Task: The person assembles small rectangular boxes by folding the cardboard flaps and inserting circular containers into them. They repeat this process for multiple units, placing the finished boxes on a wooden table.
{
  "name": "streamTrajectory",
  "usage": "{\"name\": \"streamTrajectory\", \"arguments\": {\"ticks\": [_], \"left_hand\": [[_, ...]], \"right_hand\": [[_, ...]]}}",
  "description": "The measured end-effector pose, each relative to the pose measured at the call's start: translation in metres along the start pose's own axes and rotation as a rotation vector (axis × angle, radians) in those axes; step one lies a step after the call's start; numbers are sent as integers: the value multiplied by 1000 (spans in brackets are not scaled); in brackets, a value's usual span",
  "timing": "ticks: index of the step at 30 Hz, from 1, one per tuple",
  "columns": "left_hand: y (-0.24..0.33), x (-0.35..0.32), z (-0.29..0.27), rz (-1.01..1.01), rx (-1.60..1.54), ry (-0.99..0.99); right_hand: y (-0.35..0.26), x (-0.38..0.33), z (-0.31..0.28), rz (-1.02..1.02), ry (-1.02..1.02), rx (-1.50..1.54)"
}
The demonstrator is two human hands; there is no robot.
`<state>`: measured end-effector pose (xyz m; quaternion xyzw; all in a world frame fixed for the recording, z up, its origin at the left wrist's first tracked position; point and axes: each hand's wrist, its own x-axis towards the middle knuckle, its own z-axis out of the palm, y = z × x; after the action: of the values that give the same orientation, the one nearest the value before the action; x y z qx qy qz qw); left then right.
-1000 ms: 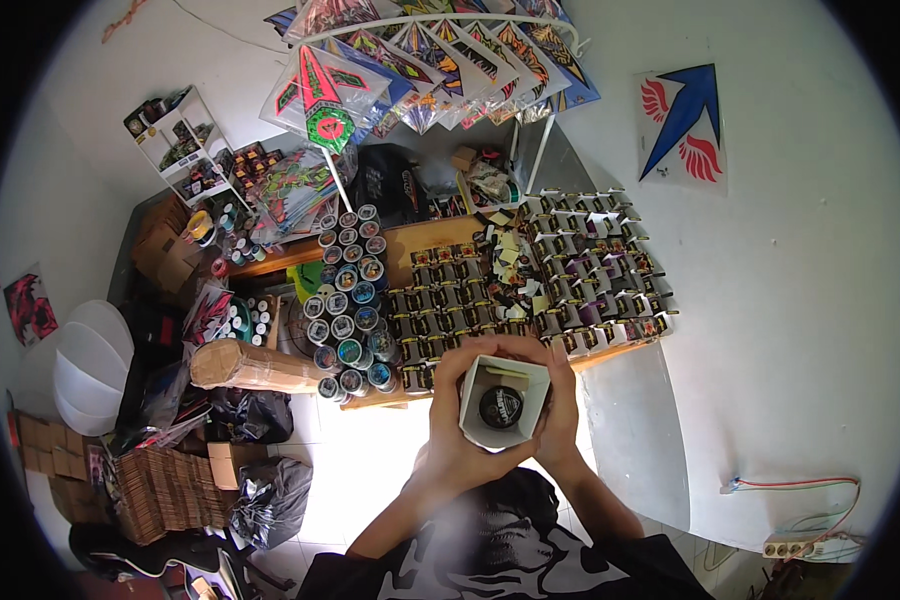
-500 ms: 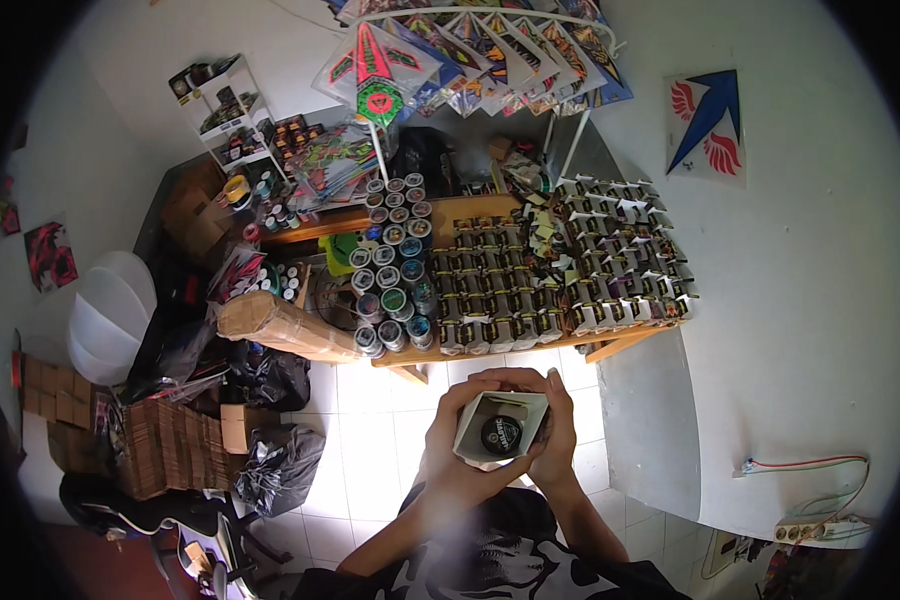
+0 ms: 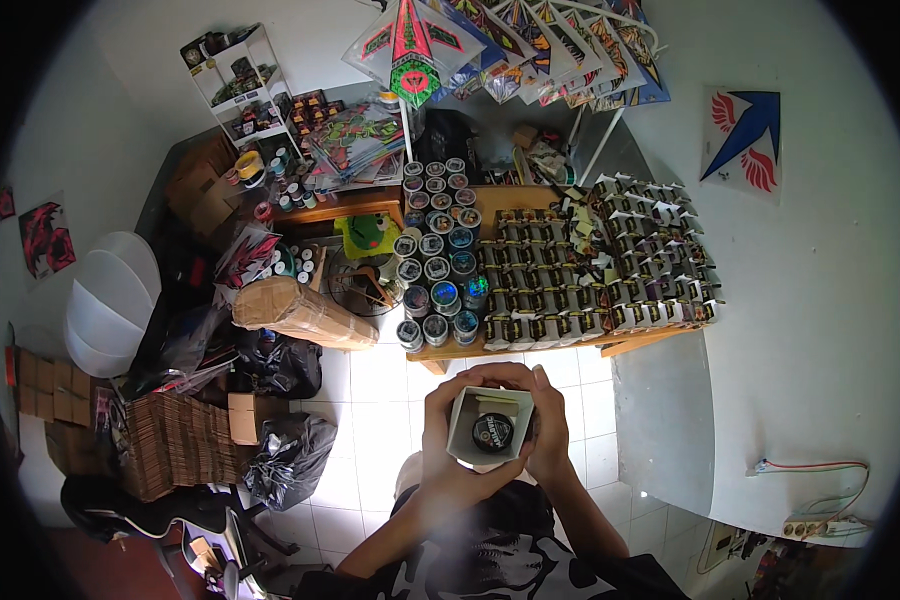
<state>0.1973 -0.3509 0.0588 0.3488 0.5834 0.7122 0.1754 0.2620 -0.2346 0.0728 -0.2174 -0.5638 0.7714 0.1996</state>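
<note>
Between my hands is a small open-topped box (image 3: 462, 428) with pale inner walls. Inside it sits a round black item (image 3: 492, 432) with light markings on top, beside a pale folded flap or card (image 3: 497, 405). My left hand (image 3: 437, 425) wraps the box's left side and my right hand (image 3: 551, 425) wraps its right, fingers meeting at the far side. I hold it in front of my body, nearer than the wooden table (image 3: 445, 353). The box's outer faces are mostly hidden by my fingers.
On the table stand round lidded containers (image 3: 436, 269), rows of small dark boxes (image 3: 542, 283), more open white-flapped boxes (image 3: 660, 255) and paper scraps (image 3: 583, 232). Packaged kites (image 3: 417, 48) hang above. A taped carton (image 3: 305, 310), black bags (image 3: 288, 455) and a chair (image 3: 175, 500) are left.
The head view has turned, so the table and kites sit further right in the picture. The box's opening is tilted a little differently; both hands keep their hold.
</note>
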Motion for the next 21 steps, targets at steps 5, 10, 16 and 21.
{"name": "streamTrajectory", "arguments": {"ticks": [5,10,16,21], "left_hand": [[-29,10,-41,-59,28,-3],[-68,23,-70,-121,118,39],[-146,37,-96,-115,191,68],[-190,42,-107,-138,224,68]], "right_hand": [[22,30,18,-50,-29,-119],[67,74,10,-156,40,-75],[125,146,-11,-214,254,-543],[163,193,-19,-304,237,-924]]}}
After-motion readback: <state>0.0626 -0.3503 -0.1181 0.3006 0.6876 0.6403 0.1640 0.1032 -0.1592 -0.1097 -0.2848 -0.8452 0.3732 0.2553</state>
